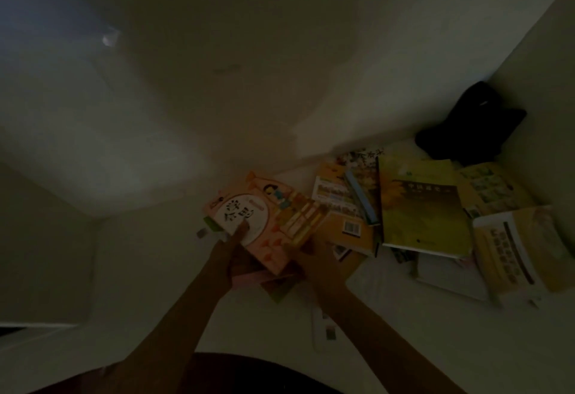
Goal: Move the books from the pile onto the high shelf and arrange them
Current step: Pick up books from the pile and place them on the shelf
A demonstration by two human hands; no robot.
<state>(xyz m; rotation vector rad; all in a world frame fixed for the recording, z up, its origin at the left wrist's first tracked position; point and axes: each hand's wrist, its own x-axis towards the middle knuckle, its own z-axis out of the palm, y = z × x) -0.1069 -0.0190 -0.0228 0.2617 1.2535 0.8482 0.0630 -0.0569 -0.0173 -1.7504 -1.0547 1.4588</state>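
A pink book [273, 219] with a white circle and black characters on its cover sits between both my hands over the pale surface. My left hand [233, 247] holds its left edge, thumb pressed on the cover. At its right lower corner, my right hand [314, 256] grips the book. To the right lies the pile: an orange book [339, 207], a yellow-green book [423, 207] on top, and a yellow book [522, 247] at the far right. More thin books [277, 288] show under the pink one.
A black cloth object [473, 123] lies in the far right corner against the wall. Pale walls [217, 82] close the space behind and to the left. A white book [448, 272] lies under the pile. The scene is very dim.
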